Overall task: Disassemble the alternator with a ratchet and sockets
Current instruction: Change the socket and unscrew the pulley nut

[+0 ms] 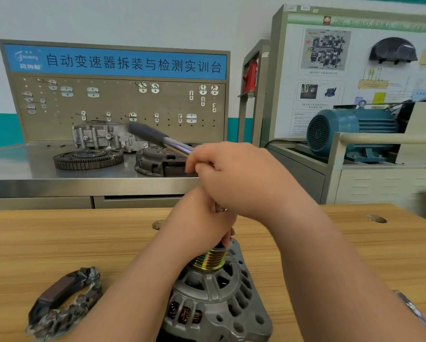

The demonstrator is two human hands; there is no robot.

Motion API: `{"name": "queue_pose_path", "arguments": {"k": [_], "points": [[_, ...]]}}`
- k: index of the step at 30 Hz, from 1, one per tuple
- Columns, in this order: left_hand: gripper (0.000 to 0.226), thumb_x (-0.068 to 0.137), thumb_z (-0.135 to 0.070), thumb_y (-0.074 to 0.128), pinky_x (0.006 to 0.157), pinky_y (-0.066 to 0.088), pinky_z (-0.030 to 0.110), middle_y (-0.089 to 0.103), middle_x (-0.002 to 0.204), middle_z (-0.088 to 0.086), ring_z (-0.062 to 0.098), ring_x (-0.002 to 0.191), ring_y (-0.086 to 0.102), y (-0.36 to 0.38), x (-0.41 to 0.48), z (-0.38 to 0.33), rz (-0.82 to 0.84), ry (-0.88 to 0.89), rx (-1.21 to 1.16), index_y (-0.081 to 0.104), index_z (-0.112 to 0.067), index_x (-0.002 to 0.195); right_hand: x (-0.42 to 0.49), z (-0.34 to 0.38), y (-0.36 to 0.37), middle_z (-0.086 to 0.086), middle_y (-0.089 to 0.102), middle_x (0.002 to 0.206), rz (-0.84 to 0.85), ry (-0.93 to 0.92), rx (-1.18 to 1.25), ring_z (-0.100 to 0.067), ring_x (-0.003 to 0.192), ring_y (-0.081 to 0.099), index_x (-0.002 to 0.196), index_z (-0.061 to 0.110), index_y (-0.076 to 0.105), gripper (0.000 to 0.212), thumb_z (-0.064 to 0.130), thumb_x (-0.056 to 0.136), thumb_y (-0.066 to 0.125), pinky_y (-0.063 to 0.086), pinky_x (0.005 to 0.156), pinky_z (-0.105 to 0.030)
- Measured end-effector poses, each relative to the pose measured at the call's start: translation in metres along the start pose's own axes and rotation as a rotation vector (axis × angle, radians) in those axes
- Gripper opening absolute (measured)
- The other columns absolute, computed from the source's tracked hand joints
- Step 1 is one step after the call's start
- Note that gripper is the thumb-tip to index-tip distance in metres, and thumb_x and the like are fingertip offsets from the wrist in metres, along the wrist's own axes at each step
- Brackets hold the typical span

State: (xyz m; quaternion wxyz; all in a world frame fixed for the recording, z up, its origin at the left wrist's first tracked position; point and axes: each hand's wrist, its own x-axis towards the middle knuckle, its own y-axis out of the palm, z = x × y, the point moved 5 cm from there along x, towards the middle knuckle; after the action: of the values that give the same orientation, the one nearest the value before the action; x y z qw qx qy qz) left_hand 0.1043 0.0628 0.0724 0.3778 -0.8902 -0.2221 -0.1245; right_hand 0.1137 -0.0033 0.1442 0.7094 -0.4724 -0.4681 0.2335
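The alternator (214, 299) stands on the wooden surface (59, 238) at 6 o'clock, with its brass-coloured pulley (209, 260) on top. Just above the pulley, the left hand (202, 218) has its grip curled round an upright metal bar (219, 208) that comes down onto the pulley's centre; only a short piece of the bar shows above the fingers. The right hand (236, 176) sits directly over it, its grip wrapped round the head end of the ratchet (152, 135). The ratchet's dark handle slants away toward 10 o'clock and is blurred.

At 8 o'clock on the same surface, well apart from the alternator, lies a curved dark part (61, 302) with a brown block and small fittings. A shiny thin tool (414, 309) lies at 4 o'clock, partly behind the right forearm.

Beyond, at 10 o'clock, a steel bench (22, 169) carries a toothed wheel (87, 159), a dark round cover (157, 161) and a grey metal housing (101, 137), in front of a pegboard (120, 104). At 2 o'clock sits a blue motor (350, 129).
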Motion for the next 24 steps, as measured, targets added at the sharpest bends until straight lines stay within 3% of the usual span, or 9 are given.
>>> {"name": "queue_pose_path", "arguments": {"k": [3, 6, 9, 11, 14, 16, 18, 21, 24], "points": [[0.051, 0.089, 0.002, 0.045, 0.037, 0.033, 0.003, 0.043, 0.027, -0.017, -0.013, 0.036, 0.048, -0.002, -0.001, -0.003, -0.003, -0.042, 0.017, 0.044, -0.018, 0.042, 0.011, -0.002, 0.003, 0.0, 0.048, 0.071, 0.016, 0.061, -0.146, -0.019, 0.065, 0.047, 0.107, 0.02, 0.058, 0.021, 0.02, 0.096, 0.04, 0.038, 0.058, -0.031], [0.059, 0.088, -0.001, 0.048, 0.037, 0.039, 0.009, 0.049, 0.031, -0.01, 0.004, 0.044, 0.061, -0.001, -0.002, -0.004, 0.003, -0.078, -0.032, 0.05, -0.019, 0.032, 0.02, -0.007, -0.005, 0.0, 0.047, 0.064, 0.138, 0.103, -0.146, -0.016, 0.056, 0.044, 0.08, 0.017, 0.058, 0.02, 0.017, 0.091, 0.042, 0.031, 0.052, -0.028], [0.032, 0.092, -0.008, 0.052, 0.057, 0.052, 0.018, 0.053, 0.037, -0.006, 0.025, 0.07, 0.07, 0.001, -0.001, 0.0, 0.02, -0.104, -0.124, 0.067, -0.025, 0.069, 0.03, -0.007, -0.007, 0.0, 0.045, 0.067, 0.265, 0.035, -0.087, -0.014, 0.052, 0.039, 0.077, 0.014, 0.059, 0.024, 0.011, 0.094, 0.043, 0.032, 0.048, -0.026], [0.024, 0.093, -0.011, 0.053, 0.058, 0.052, 0.017, 0.057, 0.042, -0.004, 0.019, 0.07, 0.07, 0.001, -0.001, 0.001, 0.037, -0.099, -0.138, 0.067, -0.023, 0.078, 0.033, -0.009, -0.006, -0.001, 0.049, 0.07, 0.268, 0.045, -0.009, -0.015, 0.057, 0.044, 0.07, 0.012, 0.058, 0.025, 0.011, 0.094, 0.049, 0.034, 0.049, -0.023], [0.036, 0.091, -0.015, 0.057, 0.06, 0.05, 0.016, 0.07, 0.059, 0.001, 0.011, 0.069, 0.07, 0.001, -0.001, 0.002, 0.061, -0.091, -0.12, 0.064, -0.027, 0.058, 0.037, -0.012, -0.002, -0.004, 0.054, 0.071, 0.262, 0.02, 0.09, -0.019, 0.065, 0.052, 0.084, 0.003, 0.069, 0.015, 0.01, 0.09, 0.058, 0.037, 0.047, -0.02], [0.029, 0.091, -0.017, 0.057, 0.061, 0.053, 0.019, 0.066, 0.054, -0.004, 0.014, 0.07, 0.071, 0.001, 0.0, 0.001, 0.06, -0.084, -0.099, 0.065, -0.027, 0.065, 0.037, -0.015, -0.004, -0.008, 0.059, 0.073, 0.259, 0.022, 0.242, -0.02, 0.066, 0.054, 0.089, -0.002, 0.072, 0.015, 0.008, 0.084, 0.062, 0.04, 0.047, -0.022], [0.017, 0.092, -0.016, 0.057, 0.055, 0.053, 0.015, 0.058, 0.044, -0.008, 0.017, 0.07, 0.071, 0.001, 0.0, 0.003, 0.055, -0.078, -0.105, 0.065, -0.023, 0.078, 0.039, -0.017, -0.006, -0.008, 0.065, 0.071, 0.274, 0.024, 0.383, -0.016, 0.062, 0.058, 0.078, 0.0, 0.072, 0.011, 0.004, 0.079, 0.061, 0.043, 0.047, -0.02], [0.016, 0.092, -0.015, 0.057, 0.052, 0.05, 0.011, 0.057, 0.043, -0.01, 0.015, 0.069, 0.07, 0.0, 0.0, 0.003, 0.047, -0.063, -0.102, 0.065, -0.023, 0.079, 0.042, -0.018, -0.002, -0.006, 0.07, 0.065, 0.293, 0.008, 0.534, -0.011, 0.059, 0.065, 0.065, 0.003, 0.07, 0.019, -0.001, 0.076, 0.055, 0.05, 0.054, -0.019], [0.018, 0.091, -0.017, 0.057, 0.06, 0.055, 0.019, 0.058, 0.045, -0.009, 0.014, 0.07, 0.07, 0.0, 0.0, 0.003, 0.052, -0.043, -0.083, 0.065, -0.026, 0.077, 0.042, -0.019, 0.002, -0.013, 0.071, 0.071, 0.276, -0.063, 0.545, -0.012, 0.062, 0.064, 0.06, 0.006, 0.069, 0.021, 0.0, 0.074, 0.054, 0.058, 0.064, -0.031]]}}
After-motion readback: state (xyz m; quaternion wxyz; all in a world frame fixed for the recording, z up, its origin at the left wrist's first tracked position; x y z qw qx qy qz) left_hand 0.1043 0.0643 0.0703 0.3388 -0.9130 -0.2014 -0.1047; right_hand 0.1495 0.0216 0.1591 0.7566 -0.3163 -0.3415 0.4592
